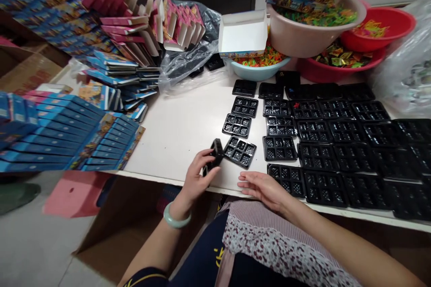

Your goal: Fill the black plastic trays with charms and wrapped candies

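My left hand (pixel 198 175) is closed around a small stack of black plastic trays (pixel 215 154), held tilted at the white table's front edge. A pale green bangle sits on that wrist. My right hand (pixel 264 188) lies flat with fingers stretched out on the table edge, just below a single black tray (pixel 240 151) and beside another tray (pixel 287 179). Many black compartment trays (pixel 336 143) are laid in rows across the right half of the table (pixel 182 130).
Blue flat boxes (pixel 67 143) are fanned at the left edge; pink and blue boxes (pixel 134 22) are piled behind. Basins (pixel 313 31) of coloured wrapped pieces and an open white box (pixel 244 36) stand at the back. A clear plastic bag (pixel 407 67) lies at the right.
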The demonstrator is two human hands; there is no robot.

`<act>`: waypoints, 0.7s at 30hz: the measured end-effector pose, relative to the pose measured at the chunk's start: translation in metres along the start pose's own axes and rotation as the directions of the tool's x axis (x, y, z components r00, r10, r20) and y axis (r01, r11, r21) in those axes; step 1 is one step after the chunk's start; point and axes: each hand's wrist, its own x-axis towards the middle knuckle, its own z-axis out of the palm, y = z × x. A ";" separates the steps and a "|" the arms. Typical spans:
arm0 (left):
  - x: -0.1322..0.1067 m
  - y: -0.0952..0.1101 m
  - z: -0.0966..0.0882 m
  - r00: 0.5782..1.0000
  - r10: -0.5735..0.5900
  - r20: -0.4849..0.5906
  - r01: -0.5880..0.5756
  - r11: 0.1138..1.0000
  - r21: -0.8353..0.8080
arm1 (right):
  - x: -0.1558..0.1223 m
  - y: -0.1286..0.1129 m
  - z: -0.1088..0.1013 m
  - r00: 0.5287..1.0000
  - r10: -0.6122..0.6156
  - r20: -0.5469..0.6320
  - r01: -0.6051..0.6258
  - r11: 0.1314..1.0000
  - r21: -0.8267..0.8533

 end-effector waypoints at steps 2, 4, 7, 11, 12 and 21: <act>-0.005 0.011 0.013 0.991 0.062 0.118 -0.063 0.998 0.005 | -0.005 -0.003 0.005 0.991 -0.134 0.029 0.137 0.979 -0.153; -0.008 0.018 0.028 0.981 0.078 0.177 -0.080 0.997 0.002 | -0.002 -0.005 0.011 0.956 -0.293 0.028 0.291 0.924 -0.250; -0.008 0.021 0.043 0.982 0.051 0.184 -0.046 0.998 -0.036 | 0.005 -0.003 0.016 0.926 -0.378 -0.025 0.361 0.900 -0.243; -0.004 0.017 0.042 0.977 -0.089 0.196 0.133 0.965 -0.226 | 0.003 0.008 0.011 0.950 -0.301 -0.083 0.297 0.953 -0.051; -0.003 0.014 0.038 0.973 -0.153 0.172 0.196 0.941 -0.276 | 0.000 0.011 0.006 0.958 -0.269 -0.097 0.270 0.963 -0.007; 0.004 -0.034 0.016 0.839 -0.472 -0.272 0.278 0.800 -0.531 | -0.057 0.020 -0.069 0.998 -0.043 0.050 0.063 0.850 -0.523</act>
